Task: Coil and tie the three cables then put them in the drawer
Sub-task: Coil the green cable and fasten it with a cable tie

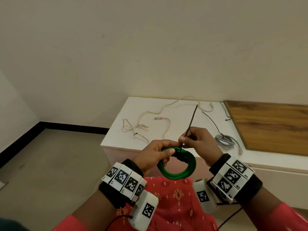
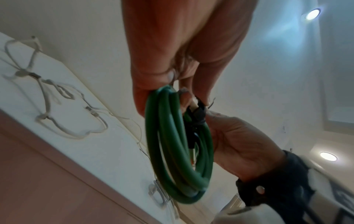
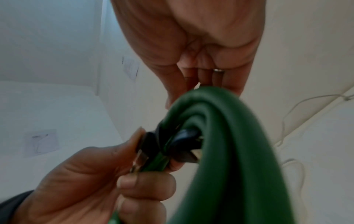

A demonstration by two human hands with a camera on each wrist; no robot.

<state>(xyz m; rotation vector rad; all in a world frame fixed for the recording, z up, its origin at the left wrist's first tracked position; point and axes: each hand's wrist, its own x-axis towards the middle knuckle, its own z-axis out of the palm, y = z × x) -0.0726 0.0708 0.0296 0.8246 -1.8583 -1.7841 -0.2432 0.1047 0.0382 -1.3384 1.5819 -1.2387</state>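
Tying is under way: the green coil [image 1: 177,165] is gripped by the left hand [image 1: 155,154] above the lap, while the tie [image 1: 190,125] is pinched and pulled by the right hand [image 1: 198,140]. On the surface [image 1: 116,130], the grey cable [image 1: 225,141] is already coiled and the beige cable [image 1: 150,122] lies loose; nothing is put in a drawer yet.

Green cable coil [image 1: 178,165], black tie [image 1: 191,121], cream cable [image 1: 146,125] — grey coil [image 1: 225,141], red patterned garment [image 1: 173,202].
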